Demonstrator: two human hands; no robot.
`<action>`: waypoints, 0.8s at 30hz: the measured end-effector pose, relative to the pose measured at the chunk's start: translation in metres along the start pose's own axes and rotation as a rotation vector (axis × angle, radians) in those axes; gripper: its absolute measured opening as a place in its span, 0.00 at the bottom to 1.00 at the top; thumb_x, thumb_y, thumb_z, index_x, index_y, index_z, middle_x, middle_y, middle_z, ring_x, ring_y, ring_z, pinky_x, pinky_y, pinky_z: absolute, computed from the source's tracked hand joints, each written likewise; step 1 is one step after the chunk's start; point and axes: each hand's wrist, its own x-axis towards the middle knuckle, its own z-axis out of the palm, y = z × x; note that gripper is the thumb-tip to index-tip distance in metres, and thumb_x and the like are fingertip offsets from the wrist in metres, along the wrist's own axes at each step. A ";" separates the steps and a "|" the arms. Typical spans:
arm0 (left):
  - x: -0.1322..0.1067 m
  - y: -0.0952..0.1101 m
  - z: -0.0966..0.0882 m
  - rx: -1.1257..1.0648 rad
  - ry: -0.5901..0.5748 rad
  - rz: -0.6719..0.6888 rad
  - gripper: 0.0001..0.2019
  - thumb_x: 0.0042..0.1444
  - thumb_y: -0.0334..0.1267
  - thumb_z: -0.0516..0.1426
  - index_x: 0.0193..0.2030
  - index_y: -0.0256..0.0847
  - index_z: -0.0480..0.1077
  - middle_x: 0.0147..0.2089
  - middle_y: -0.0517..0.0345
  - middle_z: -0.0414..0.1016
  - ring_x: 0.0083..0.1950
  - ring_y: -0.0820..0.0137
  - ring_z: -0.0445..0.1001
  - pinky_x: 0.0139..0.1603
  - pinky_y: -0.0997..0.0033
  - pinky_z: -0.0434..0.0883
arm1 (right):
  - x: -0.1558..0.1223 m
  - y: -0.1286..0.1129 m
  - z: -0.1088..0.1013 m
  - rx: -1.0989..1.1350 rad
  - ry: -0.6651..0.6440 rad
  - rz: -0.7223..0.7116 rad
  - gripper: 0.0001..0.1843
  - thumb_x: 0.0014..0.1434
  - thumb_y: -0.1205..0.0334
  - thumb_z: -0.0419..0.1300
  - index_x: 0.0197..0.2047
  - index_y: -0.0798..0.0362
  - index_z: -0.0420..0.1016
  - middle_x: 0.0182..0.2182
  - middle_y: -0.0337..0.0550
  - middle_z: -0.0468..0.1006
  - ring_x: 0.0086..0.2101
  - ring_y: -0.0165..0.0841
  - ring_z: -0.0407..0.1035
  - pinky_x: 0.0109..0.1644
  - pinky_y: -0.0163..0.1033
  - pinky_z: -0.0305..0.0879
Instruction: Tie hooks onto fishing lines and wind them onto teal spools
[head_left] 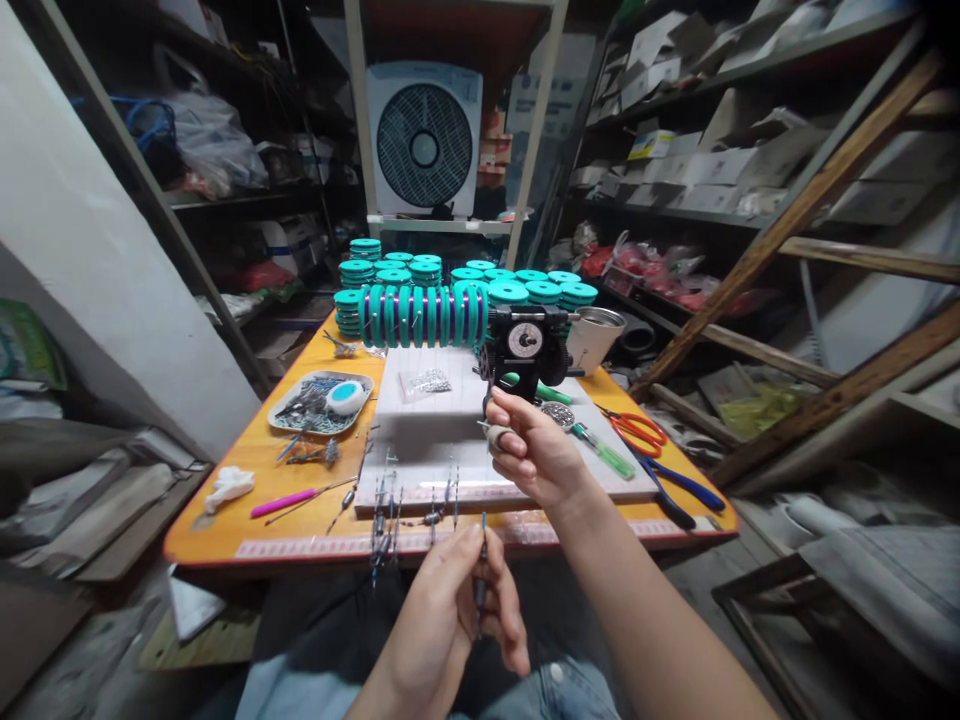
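My left hand (454, 615) is low, in front of the table edge, its thumb and forefinger pinching a thin dark rig piece (481, 590) with a blue tip; its other fingers are loosely curled. Higher up, my right hand (536, 445) is closed in a pinch just in front of a black winding machine (525, 345) with a white dial. A pale band (496, 436) shows at its fingers; what the fingertips hold is too small to name. A row of teal spools (424, 316) sits on the machine's shaft. Fishing rigs with dark weights (381, 525) hang over the table's front edge.
On the orange table (217, 525) are a tray of small metal parts (289, 420), a pink-handled needle tool (283, 502), orange-handled scissors (641, 432), blue pliers (686, 485) and a green screwdriver (611, 458). Stacked teal spools (394, 275) and a metal cup (598, 335) stand behind.
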 end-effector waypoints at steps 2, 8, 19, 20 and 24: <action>-0.002 0.000 -0.001 -0.025 0.018 -0.010 0.15 0.64 0.45 0.44 0.33 0.35 0.58 0.19 0.60 0.63 0.15 0.77 0.62 0.15 0.81 0.57 | 0.000 0.002 -0.001 -0.036 -0.035 -0.020 0.17 0.58 0.55 0.57 0.24 0.56 0.59 0.10 0.31 0.56 0.09 0.19 0.45 0.10 0.22 0.40; -0.007 0.002 0.001 -0.092 0.085 -0.019 0.14 0.63 0.45 0.47 0.38 0.34 0.63 0.20 0.65 0.55 0.14 0.84 0.48 0.14 0.83 0.46 | -0.014 0.011 -0.005 -0.369 -0.066 -0.107 0.19 0.59 0.50 0.55 0.42 0.59 0.72 0.13 0.35 0.64 0.10 0.18 0.47 0.12 0.22 0.40; -0.021 -0.007 -0.007 -0.153 0.076 -0.026 0.13 0.62 0.41 0.49 0.33 0.33 0.64 0.22 0.58 0.65 0.16 0.84 0.50 0.15 0.84 0.49 | -0.038 0.038 -0.018 -0.361 -0.094 -0.045 0.23 0.62 0.50 0.52 0.51 0.61 0.70 0.17 0.40 0.70 0.10 0.20 0.54 0.13 0.23 0.44; -0.020 -0.007 -0.006 -0.145 0.081 -0.020 0.13 0.62 0.41 0.49 0.33 0.32 0.64 0.22 0.57 0.65 0.16 0.84 0.50 0.15 0.84 0.49 | -0.039 0.039 -0.018 -0.358 -0.104 -0.042 0.23 0.62 0.51 0.53 0.51 0.61 0.70 0.17 0.41 0.71 0.10 0.20 0.54 0.12 0.24 0.44; -0.016 -0.004 -0.005 0.029 0.130 0.049 0.13 0.62 0.43 0.49 0.38 0.32 0.64 0.19 0.59 0.65 0.13 0.84 0.52 0.14 0.85 0.50 | -0.043 0.041 -0.016 -0.335 -0.156 -0.035 0.19 0.62 0.53 0.54 0.47 0.61 0.71 0.17 0.40 0.70 0.10 0.20 0.53 0.12 0.23 0.43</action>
